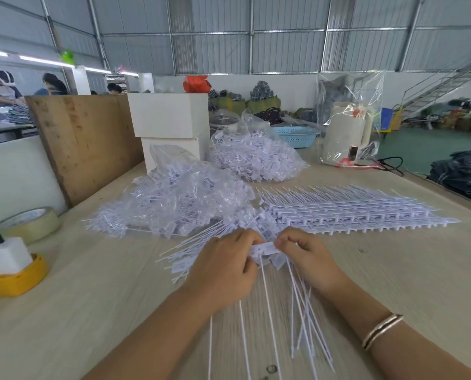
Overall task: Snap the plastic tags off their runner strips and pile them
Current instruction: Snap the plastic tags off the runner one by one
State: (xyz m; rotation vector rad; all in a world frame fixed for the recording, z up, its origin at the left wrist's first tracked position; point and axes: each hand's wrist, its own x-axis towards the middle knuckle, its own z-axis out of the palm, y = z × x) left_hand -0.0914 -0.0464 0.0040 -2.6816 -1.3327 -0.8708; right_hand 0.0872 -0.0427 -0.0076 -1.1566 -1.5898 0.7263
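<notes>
Both hands meet near the middle of the wooden table [92, 311], a little toward its near edge. The left hand [223, 267] has its fingers curled round one end of a short white runner strip [264, 248], and the right hand [303, 253] pinches the other end between thumb and fingertips, so the strip spans the small gap between them. Motion blur makes it hard to tell how many tags still hang from it. Long thin tag tails [297, 311] fan out from under the hands toward the near edge, some running beneath the left wrist. The right wrist wears a bangle [381, 331].

Just left of the left hand lies a loose pile of snapped tags [182, 259], their tails pointing toward the left edge. Beyond the hands, toward the right edge, a flat stack of whole runner strips [352, 209] lies in rows. Left of that stack, a clear plastic bag [179, 198] full of tags sprawls across the middle of the table, and a second full bag [256, 157] sits behind it nearer the far edge.

At the left edge sit a roll of tape [29, 223] and a white plug block [5, 256] in a yellow holder [15, 281]. Toward the far left corner stand a plywood board [83, 144] and two stacked white boxes [168, 116]. A kettle [346, 133] wrapped in clear plastic stands at the far right corner, near a blue basket [294, 135].
</notes>
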